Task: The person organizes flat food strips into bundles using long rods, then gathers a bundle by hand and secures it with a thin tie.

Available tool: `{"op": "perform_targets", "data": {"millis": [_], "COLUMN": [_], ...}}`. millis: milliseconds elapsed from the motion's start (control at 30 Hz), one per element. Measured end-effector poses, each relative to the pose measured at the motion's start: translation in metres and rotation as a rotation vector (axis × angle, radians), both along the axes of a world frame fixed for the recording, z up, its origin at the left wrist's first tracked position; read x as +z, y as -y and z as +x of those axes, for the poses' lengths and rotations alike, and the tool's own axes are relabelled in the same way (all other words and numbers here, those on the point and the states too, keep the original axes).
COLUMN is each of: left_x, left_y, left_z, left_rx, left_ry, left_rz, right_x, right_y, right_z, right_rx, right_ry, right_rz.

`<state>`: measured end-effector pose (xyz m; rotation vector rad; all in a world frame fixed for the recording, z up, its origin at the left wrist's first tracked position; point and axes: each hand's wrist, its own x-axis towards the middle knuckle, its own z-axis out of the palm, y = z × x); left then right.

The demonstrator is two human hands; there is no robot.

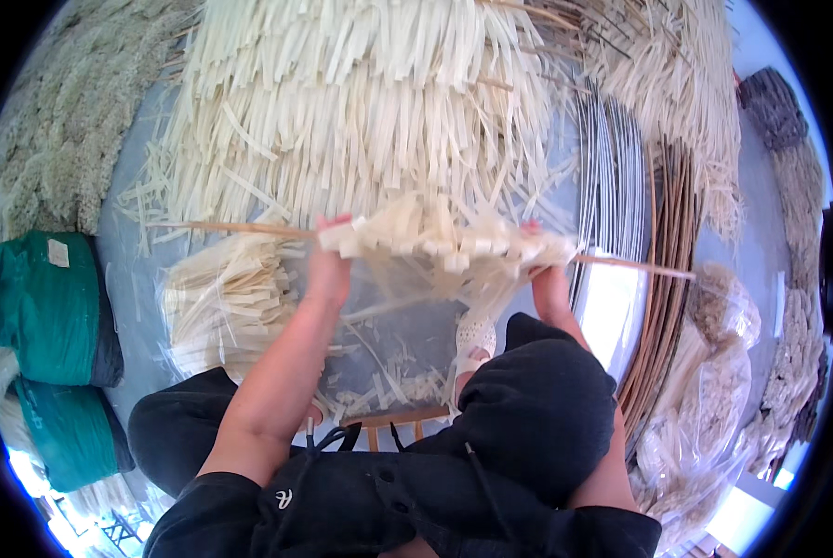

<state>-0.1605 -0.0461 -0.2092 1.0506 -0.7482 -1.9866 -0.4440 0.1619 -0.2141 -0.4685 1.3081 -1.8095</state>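
Note:
A thin wooden stick (635, 266) lies crosswise in front of me, hung with pale, flat strips (444, 244) along its middle. My left hand (333, 253) is closed round the stick at the left end of the strips. At their right end my right hand (547, 272) grips the stick too, its fingers partly covered by strips and slightly smeared by motion. Both ends of the stick stick out past my hands. The strips between them are blurred and hang toward my lap.
Overlapping rows of pale strips (342, 112) cover the floor ahead. A bundle of loose strips (226, 302) lies at left, near green sacks (49, 293). Grey rods (610, 177) and brown sticks (669, 251) lie at right, beside clear plastic bags (705, 400). Scraps litter the floor by my feet.

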Motion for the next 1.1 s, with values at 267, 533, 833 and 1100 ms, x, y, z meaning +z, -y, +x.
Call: {"op": "perform_targets", "data": {"millis": [267,533,833,1100], "left_x": [0.036,0.102,0.002,-0.096], "left_y": [-0.027,-0.010,0.060,0.077], "left_z": [-0.018,0.015,0.018,0.053], "left_rx": [-0.119,-0.422,-0.406,-0.364], "left_ry": [0.097,0.183,0.992,1.095], "left_rz": [-0.029,-0.753,-0.319,-0.371], "right_x": [0.009,0.035,-0.064,-0.086], "right_y": [0.010,-0.003,0.006,-0.021], "right_z": [0.025,0.027,0.048,0.000], "right_rx": [0.177,0.386,0.676,0.367], "right_ry": [0.171,0.358,0.515,-1.105], "right_rz": [-0.016,0.102,0.613,0.741]}}
